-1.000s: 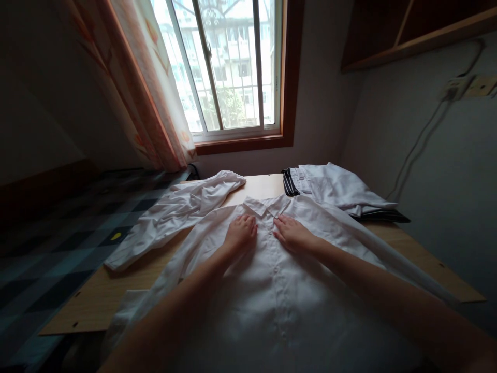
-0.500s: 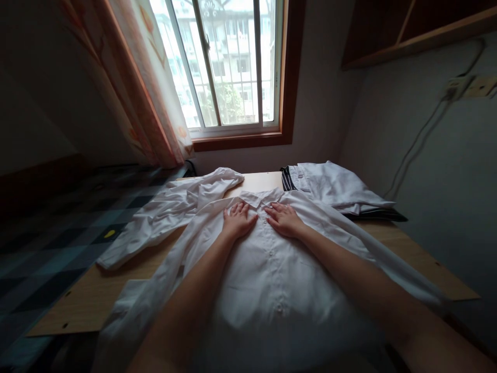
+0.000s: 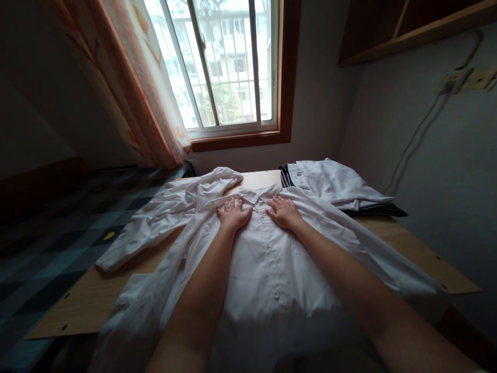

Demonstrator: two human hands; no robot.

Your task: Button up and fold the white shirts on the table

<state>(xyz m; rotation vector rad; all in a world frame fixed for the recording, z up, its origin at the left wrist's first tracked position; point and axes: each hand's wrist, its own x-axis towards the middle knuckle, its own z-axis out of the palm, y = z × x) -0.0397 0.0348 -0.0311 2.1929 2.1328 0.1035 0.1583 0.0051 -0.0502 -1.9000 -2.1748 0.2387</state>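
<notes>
A white button-up shirt (image 3: 267, 269) lies front up on the wooden board (image 3: 83, 305), its collar toward the window and its button line running down the middle. Just below the collar, on the left side of the buttons, my left hand (image 3: 235, 213) rests flat with fingers spread. My right hand (image 3: 284, 211) lies flat on the opposite side of the buttons, fingers also apart. Both palms touch the cloth without gripping it. The shirt's lower part falls in shadow toward me, over the near edge.
Another white garment (image 3: 166, 210) lies crumpled on the board's left. Folded clothes (image 3: 330, 181), white over dark striped cloth, are stacked at the back right. A checked bedspread (image 3: 50, 259) spreads at left. Behind are a window (image 3: 229, 67) and an orange curtain (image 3: 128, 88); a cable (image 3: 413, 137) hangs on the right wall.
My left hand has slid slightly left and away from me over the shirt. My right hand has shifted slightly away from me. The hands are a little farther apart.
</notes>
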